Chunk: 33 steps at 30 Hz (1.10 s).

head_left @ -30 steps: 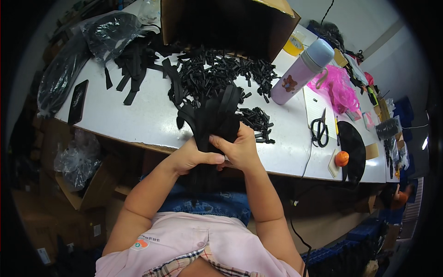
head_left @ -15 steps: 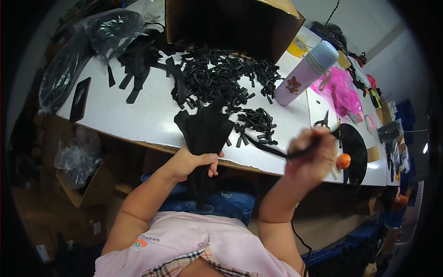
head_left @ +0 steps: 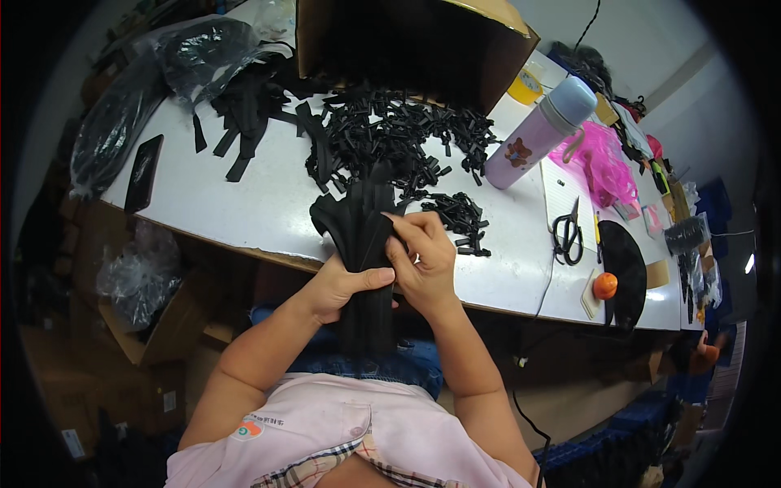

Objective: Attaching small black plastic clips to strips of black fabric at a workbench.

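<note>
My left hand (head_left: 340,289) is wrapped round a bundle of black fabric strips (head_left: 358,228), its thumb lying across the front. The bundle fans out at the top over the table edge, and its lower end hangs down above my lap. My right hand (head_left: 429,264) is at the bundle's right side, thumb and fingers pinching at the outer strip. Just beyond the bundle lies a large heap of small black pieces with short ends (head_left: 374,138). A smaller pile of the same pieces (head_left: 460,218) sits to the right of it.
An open cardboard box (head_left: 521,41) stands behind the heap. Right of it are a lilac flask (head_left: 537,134), black scissors (head_left: 568,236), an orange round thing (head_left: 604,285) and a pink plastic bag (head_left: 606,167). A phone (head_left: 144,173) and clear bags (head_left: 122,122) lie at left.
My right hand has come left from near the scissors, bringing the strip it held out to the side in against the bundle. My left hand keeps its grip in nearly the same place.
</note>
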Available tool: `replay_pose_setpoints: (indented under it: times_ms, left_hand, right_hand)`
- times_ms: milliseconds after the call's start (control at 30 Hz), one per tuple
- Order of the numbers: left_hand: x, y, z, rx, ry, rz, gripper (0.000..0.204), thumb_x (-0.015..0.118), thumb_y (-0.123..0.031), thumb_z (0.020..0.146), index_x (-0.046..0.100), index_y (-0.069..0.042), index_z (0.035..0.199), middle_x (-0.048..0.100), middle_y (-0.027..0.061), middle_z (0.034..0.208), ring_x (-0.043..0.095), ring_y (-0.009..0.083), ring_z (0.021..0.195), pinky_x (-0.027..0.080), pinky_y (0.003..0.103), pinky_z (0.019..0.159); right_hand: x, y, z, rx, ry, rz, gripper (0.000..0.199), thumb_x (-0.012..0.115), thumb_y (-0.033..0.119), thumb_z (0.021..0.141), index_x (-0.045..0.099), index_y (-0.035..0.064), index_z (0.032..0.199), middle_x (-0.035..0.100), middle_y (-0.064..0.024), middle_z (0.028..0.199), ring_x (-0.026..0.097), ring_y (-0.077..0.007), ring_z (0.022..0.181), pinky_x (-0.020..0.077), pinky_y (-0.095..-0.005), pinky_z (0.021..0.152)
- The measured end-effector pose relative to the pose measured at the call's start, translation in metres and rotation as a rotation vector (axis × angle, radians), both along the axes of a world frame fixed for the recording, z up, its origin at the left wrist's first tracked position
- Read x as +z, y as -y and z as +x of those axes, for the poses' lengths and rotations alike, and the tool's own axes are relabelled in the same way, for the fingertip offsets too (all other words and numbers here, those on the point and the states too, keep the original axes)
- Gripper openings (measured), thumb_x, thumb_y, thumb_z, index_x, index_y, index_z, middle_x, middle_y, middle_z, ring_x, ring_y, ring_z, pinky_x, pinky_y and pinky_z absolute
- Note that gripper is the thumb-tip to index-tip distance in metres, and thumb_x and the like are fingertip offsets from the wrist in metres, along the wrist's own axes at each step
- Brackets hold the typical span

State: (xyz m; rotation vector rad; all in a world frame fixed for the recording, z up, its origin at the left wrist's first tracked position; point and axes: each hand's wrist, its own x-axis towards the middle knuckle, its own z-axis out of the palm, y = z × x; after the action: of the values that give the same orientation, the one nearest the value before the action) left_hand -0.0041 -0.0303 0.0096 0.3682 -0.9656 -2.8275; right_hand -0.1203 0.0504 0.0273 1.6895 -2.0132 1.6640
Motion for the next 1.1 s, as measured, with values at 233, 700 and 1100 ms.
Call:
replay_pose_setpoints:
  times_ms: [233, 700, 1100]
  left_hand:
    - [-0.015, -0.002, -0.003, 0.183, -0.048, -0.538, 0.028, 0.06, -0.008, 0.076, 0.048, -0.003, 0.101, 0.054, 0.007, 0.082, 0.056, 0.015, 0.068, 0.048, 0.027, 0.059]
    - [-0.004, -0.002, 0.005, -0.011, -0.023, -0.145, 0.022, 0.055, -0.012, 0.081, 0.048, -0.001, 0.099, 0.055, 0.0093, 0.08, 0.057, 0.017, 0.062, 0.05, 0.028, 0.053]
    - [0.0, -0.01, 0.004, 0.088, -0.093, 0.04, 0.024, 0.044, -0.019, 0.087, 0.046, -0.003, 0.105, 0.055, 0.009, 0.084, 0.057, 0.0185, 0.063, 0.05, 0.029, 0.052]
  right_hand:
    - [0.009, -0.011, 0.015, 0.109, 0.872, 0.055, 0.025, 0.062, 0.015, 0.075, 0.055, -0.0047, 0.089, 0.054, -0.0087, 0.08, 0.048, -0.0068, 0.047, 0.0391, -0.0172, 0.034]
    - [-0.002, -0.014, 0.016, 0.29, 0.811, 0.149, 0.024, 0.049, 0.021, 0.086, 0.052, -0.0018, 0.077, 0.052, -0.0024, 0.054, 0.047, -0.007, 0.038, 0.0376, -0.0191, 0.033]
    - [-0.008, -0.015, 0.025, 0.175, 0.764, 0.043, 0.022, 0.048, 0.023, 0.086, 0.053, 0.0012, 0.085, 0.049, 0.0009, 0.052, 0.041, -0.0035, 0.035, 0.0315, -0.0156, 0.031]
